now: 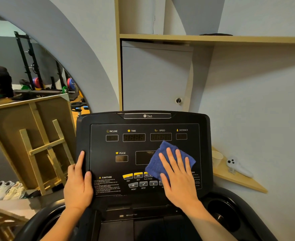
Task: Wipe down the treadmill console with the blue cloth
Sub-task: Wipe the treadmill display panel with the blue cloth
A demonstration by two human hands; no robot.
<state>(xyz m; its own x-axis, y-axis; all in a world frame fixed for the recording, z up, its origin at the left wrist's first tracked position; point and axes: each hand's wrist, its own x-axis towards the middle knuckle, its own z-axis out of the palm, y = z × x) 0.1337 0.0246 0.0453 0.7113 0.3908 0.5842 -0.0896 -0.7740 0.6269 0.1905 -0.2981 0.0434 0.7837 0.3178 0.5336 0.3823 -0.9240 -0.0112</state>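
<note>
While the left hand (79, 184) grips the console (106, 164) edge, the right hand (177, 176) presses the blue cloth (167, 153) flat mid-panel; wiping is underway, and the displays above seem next.

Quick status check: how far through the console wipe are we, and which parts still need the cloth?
No finished area can be confirmed; the panel shows no visible wipe marks. In hand: the right hand presses the blue cloth flat on the lower right of the console, while the left hand steadies its left edge. Probably left: the readout row, the pulse window and the caution text.
</note>
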